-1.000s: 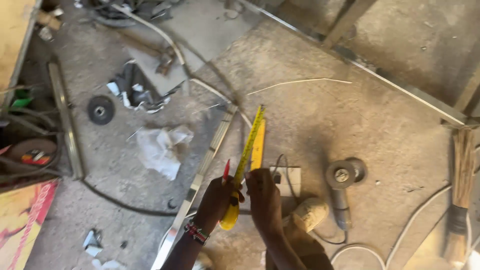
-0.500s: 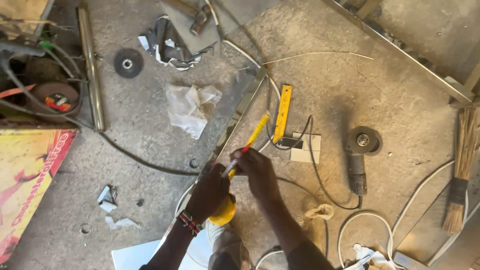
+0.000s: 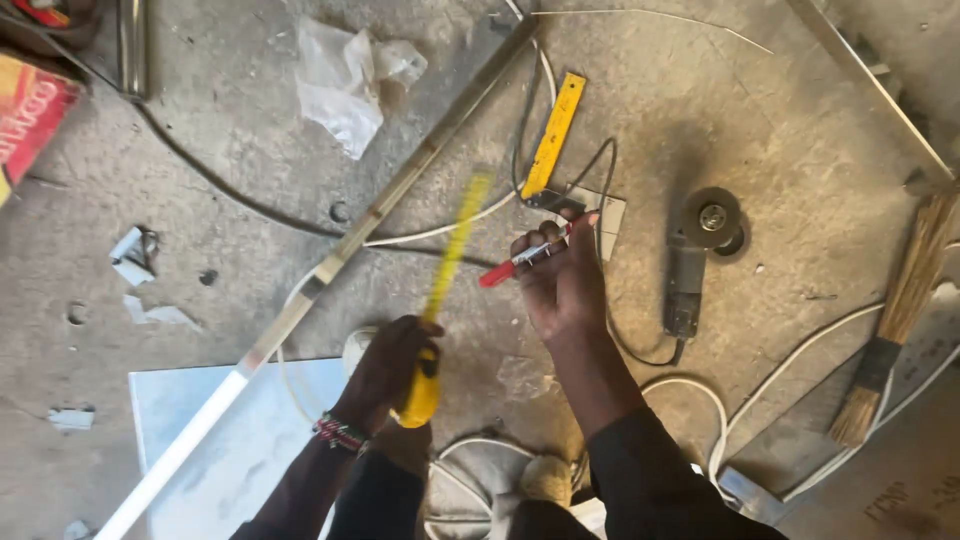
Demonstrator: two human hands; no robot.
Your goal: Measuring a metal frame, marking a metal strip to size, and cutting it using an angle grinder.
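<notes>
A: While your left hand [image 3: 385, 365] is wrapped around the yellow tape measure [image 3: 420, 395], where does its blade go?

B: Your fingers are closed tight on the case, low in the view and just above your knees. The yellow blade [image 3: 455, 240] runs up and away from it towards the long metal bar [image 3: 400, 190]. It is blurred, so you cannot tell whether its tip rests on the bar or hangs over it.

A: And your right hand [image 3: 560, 285]?

B: It pinches a red pen [image 3: 515, 262] between thumb and curled fingers. The pen lies across the hand, in the air, touching neither the bar nor the blade.

A: So how far along are you?

B: By my reading, early. The blade is drawn out and the pen is ready, but the blade is not laid flat along the bar, and no mark shows on the metal. The measuring and the marking both look undone.

A: What lies around you?

B: A yellow ruler [image 3: 553, 135] sits on the concrete floor [image 3: 780, 130] just beyond your right hand. An angle grinder [image 3: 695, 255] lies to its right, untouched, and a broom [image 3: 900, 320] lies farther right. The near end of the bar crosses a pale sheet [image 3: 230, 440]. A crumpled plastic bag [image 3: 345, 85] lies well beyond the bar.
</notes>
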